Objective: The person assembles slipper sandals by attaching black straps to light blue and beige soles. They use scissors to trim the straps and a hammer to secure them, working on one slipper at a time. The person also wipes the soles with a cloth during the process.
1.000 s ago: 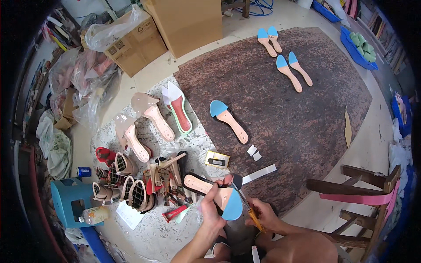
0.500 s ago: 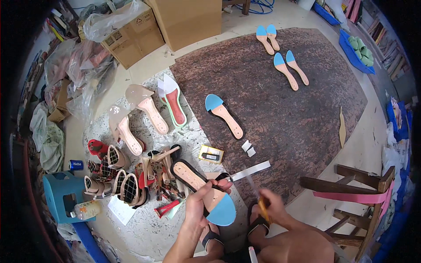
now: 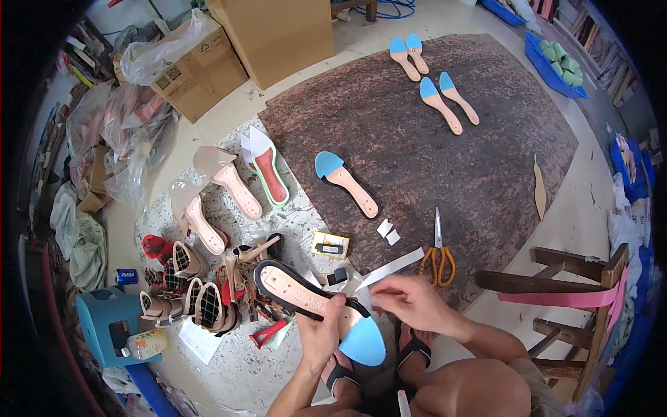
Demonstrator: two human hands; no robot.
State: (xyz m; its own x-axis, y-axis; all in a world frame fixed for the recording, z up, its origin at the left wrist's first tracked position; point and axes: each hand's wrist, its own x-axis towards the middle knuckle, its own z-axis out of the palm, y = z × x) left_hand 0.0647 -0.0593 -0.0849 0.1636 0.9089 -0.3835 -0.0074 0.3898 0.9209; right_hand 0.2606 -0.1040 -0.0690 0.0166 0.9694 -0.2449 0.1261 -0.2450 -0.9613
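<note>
My left hand [image 3: 324, 335] grips a shoe sole [image 3: 295, 290] with a black edge, a beige insole and a light blue toe part. Its toe points down toward me, and the thumb lies across the middle. Close to the sole's right edge is my right hand [image 3: 413, 300], fingers loosely bent and apart, with nothing visible in them. A narrow white strip [image 3: 392, 267] slants up beside its fingertips; whether they touch is unclear. Scissors with orange handles [image 3: 438, 264] lie on the dark mat [image 3: 486, 181], blades pointing away. Another blue-toed sole [image 3: 352, 186] rests farther up the mat.
Several blue-toed insoles [image 3: 440, 106] lie at the mat's far side. Unfinished shoes [image 3: 229, 182] and heeled pieces [image 3: 206, 306] crowd the left. A small yellow box [image 3: 330, 245] and white scraps [image 3: 389, 231] sit ahead. A wooden stool [image 3: 577, 306] stands at right.
The scissors have left my right hand and lie on the mat. That hand has moved left and up toward the sole. My left hand has shifted slightly right with the sole.
</note>
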